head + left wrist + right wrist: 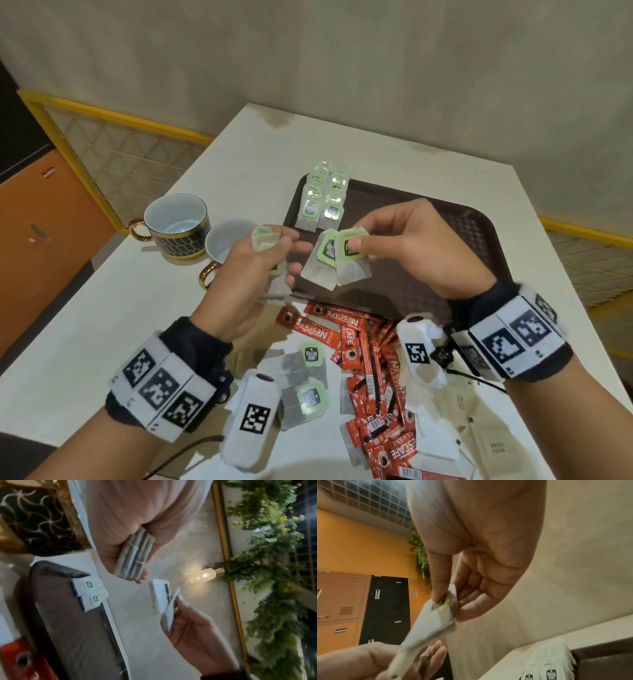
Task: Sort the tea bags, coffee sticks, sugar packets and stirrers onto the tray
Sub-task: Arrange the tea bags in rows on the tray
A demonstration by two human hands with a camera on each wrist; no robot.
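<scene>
While pinching two tea bags [337,263] by their green tags, clamped together: thumb and fingers [356,244] of the right hand [421,250]. Held by the tags rather than the pouches, likely to spare the soft paper and to keep both fanned side by side, ready for laying flat. Hovering above the near-left part of the tray [472,222], touching nothing below.

Curled likewise around a small bundle of tea bags [265,240]: fingers [298,246] of the left hand [246,274], just left of the right hand, over the tray's left edge. Seen edge-on in the left wrist view as a squared stack. Gathered that way, by judgement, as a reserve for passing bags across a couple at a time.

Further out, at the tray's far-left corner: two overlapping rows of tea bags [323,198], tags up and shingled, seemingly to keep one kind together and leave the remaining brown surface for the other kinds.

Nearer the body, on the table [102,325]: a few loose tea bags [308,377], a heap of red coffee sticks [370,370], and pale sugar packets [486,442] at the right, none yet sorted. No stirrers made out. Left of the tray: two cups [176,222], upright, apart from the sorting. Early in the task, by the look of it: only tea on the tray.
</scene>
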